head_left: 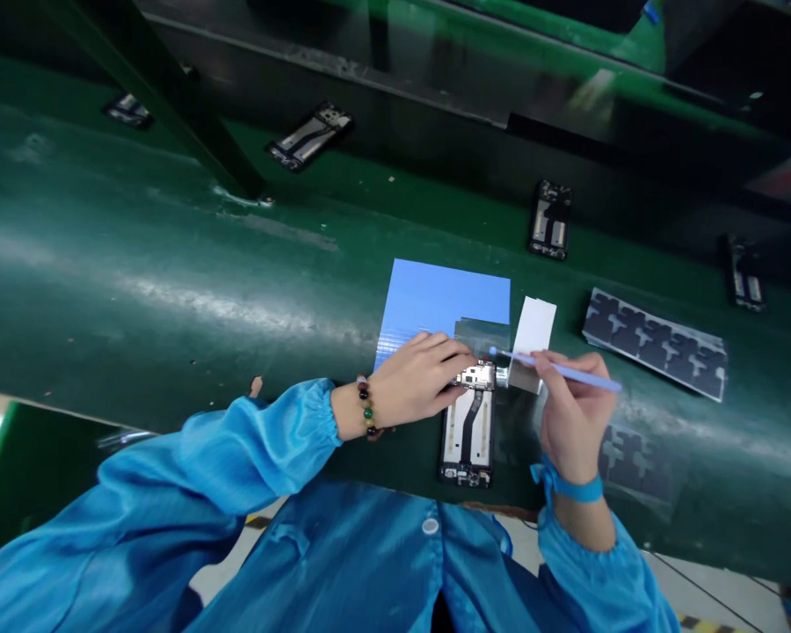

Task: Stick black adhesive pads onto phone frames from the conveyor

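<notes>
A smartphone without its back cover [467,431] lies on the green bench in front of me, its circuit board and black flex cable exposed. My left hand [422,378] is at its upper left edge, fingers curled over the board end and thumb along the side. In my right hand [576,409] is a slim light-blue plastic stick [584,377], pinched like a pen. Its tip is near the phone's upper right corner; whether it touches cannot be made out. Under the phone's top end lies a transparent film sheet [481,332], partly over a blue sheet [448,290].
A white paper strip [535,325] lies right of the blue sheet. Farther right is a stack of black die-cut sticker sheets [656,343]. Several opened phones, including one phone [551,220], lie along the far strip. A green metal post [171,97] rises at the left.
</notes>
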Demonstrator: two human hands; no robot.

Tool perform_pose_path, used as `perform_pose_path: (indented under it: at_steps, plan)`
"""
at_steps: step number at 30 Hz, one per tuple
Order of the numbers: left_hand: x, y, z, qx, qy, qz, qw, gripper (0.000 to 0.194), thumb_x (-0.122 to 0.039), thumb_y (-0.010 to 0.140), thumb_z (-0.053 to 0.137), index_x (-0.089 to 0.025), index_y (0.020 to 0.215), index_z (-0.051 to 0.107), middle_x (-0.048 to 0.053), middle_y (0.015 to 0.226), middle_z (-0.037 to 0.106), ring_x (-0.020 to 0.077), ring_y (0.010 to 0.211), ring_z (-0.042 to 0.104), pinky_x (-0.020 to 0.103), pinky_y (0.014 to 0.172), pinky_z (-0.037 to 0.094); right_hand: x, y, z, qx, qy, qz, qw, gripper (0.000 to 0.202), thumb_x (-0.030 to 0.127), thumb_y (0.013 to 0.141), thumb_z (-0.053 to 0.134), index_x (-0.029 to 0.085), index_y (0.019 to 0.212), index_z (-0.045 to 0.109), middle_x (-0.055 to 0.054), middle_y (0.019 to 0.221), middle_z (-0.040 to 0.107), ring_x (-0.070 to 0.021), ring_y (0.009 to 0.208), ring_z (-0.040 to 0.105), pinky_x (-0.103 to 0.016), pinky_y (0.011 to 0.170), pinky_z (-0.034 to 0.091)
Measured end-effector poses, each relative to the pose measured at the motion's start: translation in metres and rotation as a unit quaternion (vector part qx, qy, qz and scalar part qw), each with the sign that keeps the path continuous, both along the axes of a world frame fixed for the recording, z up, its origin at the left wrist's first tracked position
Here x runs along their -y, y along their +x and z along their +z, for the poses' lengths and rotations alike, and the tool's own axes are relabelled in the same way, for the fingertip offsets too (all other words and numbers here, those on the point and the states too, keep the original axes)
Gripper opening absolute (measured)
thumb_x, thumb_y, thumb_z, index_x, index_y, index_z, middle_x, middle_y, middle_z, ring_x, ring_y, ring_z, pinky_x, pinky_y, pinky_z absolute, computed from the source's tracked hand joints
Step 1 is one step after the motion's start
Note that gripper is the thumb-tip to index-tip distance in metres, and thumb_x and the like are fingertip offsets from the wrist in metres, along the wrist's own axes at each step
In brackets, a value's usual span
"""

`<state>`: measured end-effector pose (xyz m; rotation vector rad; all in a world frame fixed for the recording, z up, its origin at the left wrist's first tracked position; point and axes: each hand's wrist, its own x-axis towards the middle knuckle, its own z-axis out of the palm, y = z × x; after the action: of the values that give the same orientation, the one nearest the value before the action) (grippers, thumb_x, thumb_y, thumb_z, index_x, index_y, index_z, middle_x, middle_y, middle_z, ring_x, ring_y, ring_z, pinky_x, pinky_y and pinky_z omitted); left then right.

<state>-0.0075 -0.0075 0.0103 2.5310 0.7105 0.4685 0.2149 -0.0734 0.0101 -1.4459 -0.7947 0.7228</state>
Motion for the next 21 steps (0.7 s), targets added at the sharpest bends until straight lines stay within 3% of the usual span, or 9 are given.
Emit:
perform_pose_path:
  at_steps: [5,16,21]
  plan:
    - [-0.004,-0.004,-0.002,0.026,-0.014,-0.008,1.0,0.032,-0.027,0.101,0.066,-0.019,0.133,0.065,0.007,0.135,0.07,0.0255,0.119,0.062,0.043,0.099,0.049,0.038,-0.014,-0.007,0.01,-0.02,0.028,0.999,0.03,0.028,0.083,0.087,0.024,0.082,0.058,-0.003,0.089,0.077,-0.0227,0.095,0.078,-0.045,0.094,0.062]
    - [-0.003,-0.003,-0.006,0.037,0.026,-0.017,0.999,0.023,-0.026,0.103,0.063,-0.02,0.124,0.07,0.007,0.136,0.07,0.0254,0.119,0.062,0.043,0.097,0.053,0.036,-0.02,-0.012,0.033,-0.029,0.035,0.998,0.028,0.031,0.084,0.086,0.024,0.083,0.059,-0.005,0.093,0.076,-0.0255,0.097,0.076,-0.05,0.094,0.061]
    - [0.001,-0.002,-0.001,-0.001,0.105,-0.038,0.994,0.018,-0.024,0.106,0.059,-0.018,0.113,0.074,0.009,0.133,0.071,0.0254,0.121,0.062,0.041,0.095,0.056,0.037,-0.019,-0.008,0.037,-0.024,0.031,0.999,0.028,0.031,0.084,0.086,0.023,0.083,0.059,-0.005,0.093,0.076,-0.0253,0.098,0.077,-0.051,0.096,0.062]
